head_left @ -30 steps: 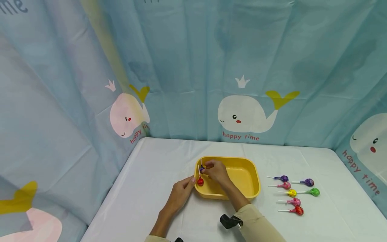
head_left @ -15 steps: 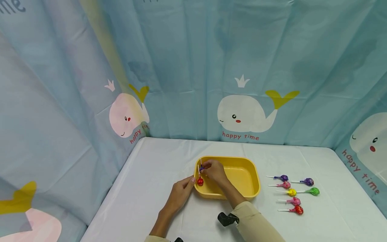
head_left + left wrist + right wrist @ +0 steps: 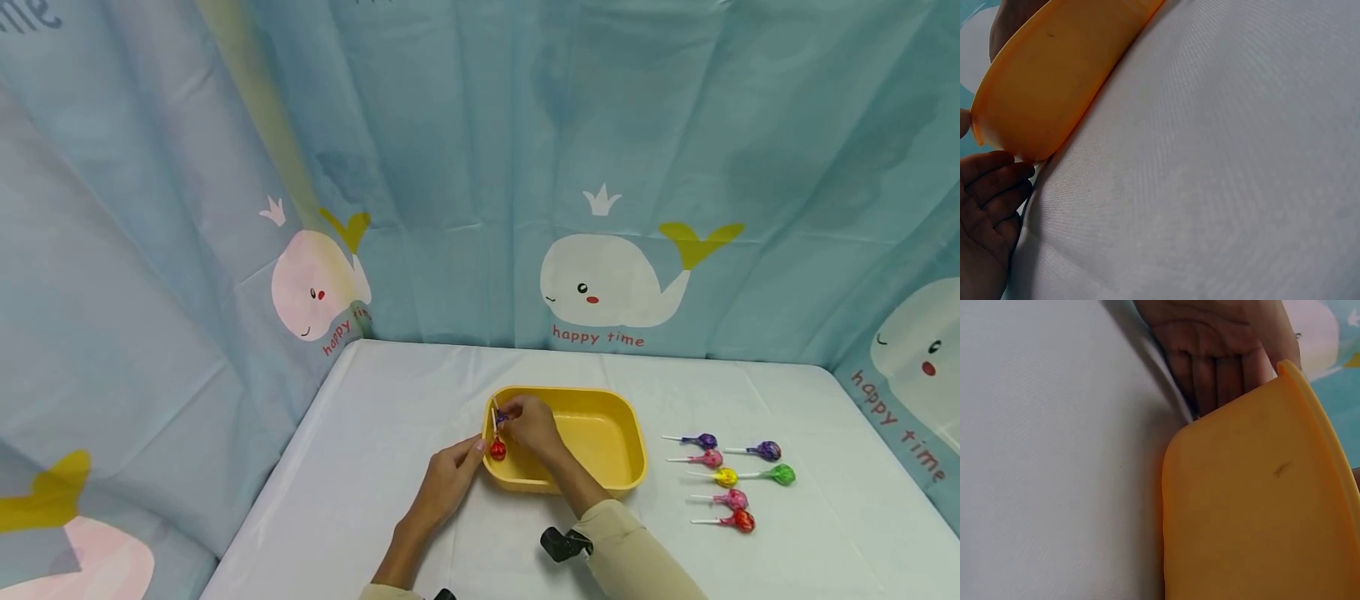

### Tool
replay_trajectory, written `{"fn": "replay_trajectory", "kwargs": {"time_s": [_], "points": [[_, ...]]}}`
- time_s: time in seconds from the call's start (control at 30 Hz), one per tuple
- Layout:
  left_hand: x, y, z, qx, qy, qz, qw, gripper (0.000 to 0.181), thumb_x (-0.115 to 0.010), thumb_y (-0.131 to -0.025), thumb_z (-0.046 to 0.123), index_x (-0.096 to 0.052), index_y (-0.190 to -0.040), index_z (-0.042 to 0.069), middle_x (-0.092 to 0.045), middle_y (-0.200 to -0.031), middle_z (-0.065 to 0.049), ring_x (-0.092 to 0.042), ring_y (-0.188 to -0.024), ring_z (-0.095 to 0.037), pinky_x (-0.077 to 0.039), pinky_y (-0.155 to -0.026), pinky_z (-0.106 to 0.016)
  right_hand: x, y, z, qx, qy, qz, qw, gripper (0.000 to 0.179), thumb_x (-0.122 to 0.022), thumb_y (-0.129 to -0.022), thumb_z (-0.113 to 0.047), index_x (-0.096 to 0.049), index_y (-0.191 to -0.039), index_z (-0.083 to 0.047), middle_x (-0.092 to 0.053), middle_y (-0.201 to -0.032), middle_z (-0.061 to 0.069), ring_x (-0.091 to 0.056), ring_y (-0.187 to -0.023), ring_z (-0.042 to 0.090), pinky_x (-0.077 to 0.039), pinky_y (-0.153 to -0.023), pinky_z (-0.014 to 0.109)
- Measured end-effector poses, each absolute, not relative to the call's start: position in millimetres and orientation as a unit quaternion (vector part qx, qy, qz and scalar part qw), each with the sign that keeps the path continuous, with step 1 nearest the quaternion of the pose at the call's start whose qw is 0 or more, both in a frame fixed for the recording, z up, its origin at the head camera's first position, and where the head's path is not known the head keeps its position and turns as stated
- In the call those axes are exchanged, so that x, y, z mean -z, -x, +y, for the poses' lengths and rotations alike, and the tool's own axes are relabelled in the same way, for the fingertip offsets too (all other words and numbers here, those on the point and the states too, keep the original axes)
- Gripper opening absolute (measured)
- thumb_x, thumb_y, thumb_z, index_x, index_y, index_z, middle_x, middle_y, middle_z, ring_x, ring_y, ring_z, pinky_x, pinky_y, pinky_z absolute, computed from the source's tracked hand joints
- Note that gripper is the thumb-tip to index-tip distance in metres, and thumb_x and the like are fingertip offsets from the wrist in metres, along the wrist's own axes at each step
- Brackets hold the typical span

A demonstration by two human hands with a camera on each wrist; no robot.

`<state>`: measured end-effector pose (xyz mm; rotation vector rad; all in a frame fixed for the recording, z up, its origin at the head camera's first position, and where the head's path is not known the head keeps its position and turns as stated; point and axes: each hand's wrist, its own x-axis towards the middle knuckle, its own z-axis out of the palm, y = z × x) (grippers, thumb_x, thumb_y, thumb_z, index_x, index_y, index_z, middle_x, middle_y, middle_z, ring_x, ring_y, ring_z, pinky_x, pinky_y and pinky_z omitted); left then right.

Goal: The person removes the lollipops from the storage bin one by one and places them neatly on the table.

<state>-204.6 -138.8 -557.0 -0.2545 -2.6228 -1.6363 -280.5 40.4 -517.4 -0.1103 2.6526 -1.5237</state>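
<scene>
A yellow plastic tray [image 3: 603, 437] rests on the table. My left hand [image 3: 442, 483] holds its left end, thumb at the rim and fingers against the outer wall, as the left wrist view shows of that hand [image 3: 988, 212]. Inside the tray, my right hand [image 3: 534, 427] pinches a purple lollipop [image 3: 502, 417] near the left wall. Its white stick points towards the back, and part of its head is hidden by the fingers. Just in front of it lies a red lollipop [image 3: 498, 451], stick also pointing back. In the right wrist view the tray's wall [image 3: 1254, 506] hides the right fingers.
Several lollipops lie right of the tray with sticks pointing left: two purple [image 3: 767, 451], two pink [image 3: 735, 499], one yellow [image 3: 725, 477], one green [image 3: 783, 475] and one red [image 3: 742, 521]. A whale-print curtain [image 3: 450, 275] stands behind the white table [image 3: 360, 433].
The purple lollipop's stick has tilted slightly to the left in my right fingers. My right hand has shifted slightly left. My left hand stays at the tray's end.
</scene>
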Motion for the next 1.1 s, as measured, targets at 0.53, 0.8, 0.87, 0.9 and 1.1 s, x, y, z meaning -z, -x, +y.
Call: {"fn": "replay_trajectory", "kwargs": {"time_s": [0.53,0.8,0.87,0.9,1.1], "points": [[555.8,205.1,-137.9,0.521,0.070,-0.851,0.012,0.059,-0.050,-0.109,0.056,-0.067,-0.144,0.011,-0.067,-0.144,-0.004,-0.058,-0.141,-0.029,-0.046,-0.119,-0.052,510.2,269.3,59.7,0.502,0.007,0.865,0.027,0.016,-0.079,-0.090,0.001,-0.080,-0.107,0.000,-0.073,-0.093,0.009,-0.063,-0.072,0.016,-0.060,-0.065,0.025],[555.6,204.7,-137.5,0.522,0.072,-0.850,0.018,0.055,-0.053,-0.110,0.051,-0.068,-0.143,0.010,-0.068,-0.143,-0.005,-0.059,-0.141,-0.029,-0.046,-0.119,-0.050,506.4,259.5,76.1,0.525,0.009,0.851,0.009,0.012,-0.079,-0.092,-0.002,-0.079,-0.105,-0.002,-0.075,-0.091,0.009,-0.066,-0.072,0.017,-0.062,-0.065,0.026],[555.6,204.7,-137.5,0.522,0.071,-0.850,0.020,0.055,-0.054,-0.110,0.051,-0.068,-0.142,0.009,-0.068,-0.143,-0.005,-0.059,-0.140,-0.029,-0.047,-0.119,-0.051,505.8,257.2,80.9,0.527,0.003,0.850,0.012,0.012,-0.080,-0.093,-0.004,-0.079,-0.105,-0.003,-0.074,-0.091,0.009,-0.067,-0.072,0.016,-0.062,-0.066,0.025],[555.7,204.9,-137.6,0.522,0.071,-0.850,0.022,0.055,-0.054,-0.109,0.052,-0.069,-0.142,0.010,-0.068,-0.143,-0.005,-0.059,-0.140,-0.029,-0.047,-0.119,-0.051,505.3,255.9,83.5,0.529,0.001,0.849,0.012,0.012,-0.080,-0.093,-0.005,-0.079,-0.105,-0.003,-0.074,-0.092,0.009,-0.067,-0.073,0.016,-0.062,-0.067,0.025],[556.1,204.5,-137.9,0.524,0.071,-0.849,0.019,0.055,-0.053,-0.109,0.053,-0.069,-0.142,0.011,-0.068,-0.143,-0.004,-0.059,-0.140,-0.028,-0.046,-0.119,-0.050,500.9,246.8,95.9,0.537,-0.008,0.844,0.018,0.016,-0.077,-0.097,-0.010,-0.079,-0.111,-0.004,-0.074,-0.102,0.011,-0.074,-0.078,0.019,-0.065,-0.072,0.030]]}}
